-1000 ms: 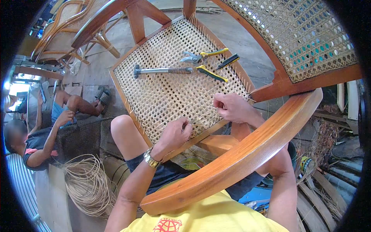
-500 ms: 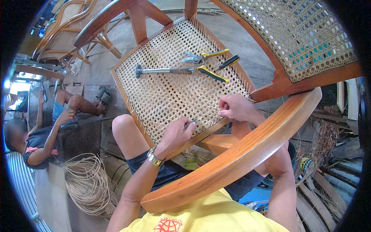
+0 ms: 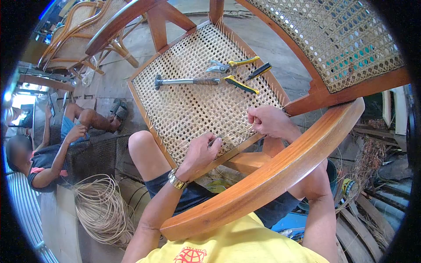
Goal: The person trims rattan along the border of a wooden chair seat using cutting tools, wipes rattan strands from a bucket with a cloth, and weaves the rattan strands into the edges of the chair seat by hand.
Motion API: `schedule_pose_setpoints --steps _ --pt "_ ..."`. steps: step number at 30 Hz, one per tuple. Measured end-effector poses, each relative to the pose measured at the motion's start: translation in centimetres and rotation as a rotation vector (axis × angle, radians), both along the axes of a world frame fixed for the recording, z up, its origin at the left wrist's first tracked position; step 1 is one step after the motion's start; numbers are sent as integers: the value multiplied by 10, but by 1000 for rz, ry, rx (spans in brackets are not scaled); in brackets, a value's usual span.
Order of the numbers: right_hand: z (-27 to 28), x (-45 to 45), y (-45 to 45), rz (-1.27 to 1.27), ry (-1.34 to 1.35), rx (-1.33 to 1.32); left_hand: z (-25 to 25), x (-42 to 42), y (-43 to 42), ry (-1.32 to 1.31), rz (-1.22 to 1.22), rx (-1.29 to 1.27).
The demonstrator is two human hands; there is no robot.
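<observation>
A woven cane seat [image 3: 188,109] in a wooden chair frame lies before me, loose strand ends sticking up along its edges. My left hand [image 3: 202,151], with a watch [image 3: 176,179] at the wrist, rests on the near edge of the weave. Its fingers close on a small dark tool [image 3: 214,141], mostly hidden by the hand. Farther right, my right hand [image 3: 272,122] is closed in a pinch over the weave at a cane strand [image 3: 249,129]. On the seat lie a hammer [image 3: 186,81], pruning shears [image 3: 226,68] with yellow-and-black handles and a black-handled tool [image 3: 259,70].
A curved wooden armrest [image 3: 263,175] crosses in front of my body, and the cane backrest [image 3: 333,48] rises at right. Coiled cane [image 3: 103,210] lies at lower left. Another person [image 3: 48,162] sits at left. Rattan chairs [image 3: 74,39] stand behind; wood scraps [image 3: 364,219] lie at right.
My right hand's fingers have shifted slightly at the strand. The left hand and the tools on the seat stay practically where they were.
</observation>
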State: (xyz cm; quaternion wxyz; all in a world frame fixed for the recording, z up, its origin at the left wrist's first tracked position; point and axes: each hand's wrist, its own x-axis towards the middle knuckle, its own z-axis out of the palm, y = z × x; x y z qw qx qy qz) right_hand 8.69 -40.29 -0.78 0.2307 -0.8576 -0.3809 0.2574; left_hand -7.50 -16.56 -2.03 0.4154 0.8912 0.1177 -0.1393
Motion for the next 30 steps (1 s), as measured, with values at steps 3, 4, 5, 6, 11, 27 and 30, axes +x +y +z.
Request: schedule_pose_setpoints --steps 3,4,5,6,11,27,30 --pt "-4 1 0 97 -13 5 2 3 4 33 12 -37" --pt "-5 1 0 96 -13 5 1 3 7 33 11 -37" --pt "-6 1 0 118 -20 35 -1 3 10 16 13 -6" --pt "-6 2 0 140 -27 66 -2 4 13 -2 14 25" --pt "-3 1 3 147 52 -6 4 6 37 -41 144 -25" --pt "1 -2 8 136 25 -41 9 3 43 -75 141 -44" --pt "-6 -2 7 140 -1 -55 12 3 42 -55 142 -37"
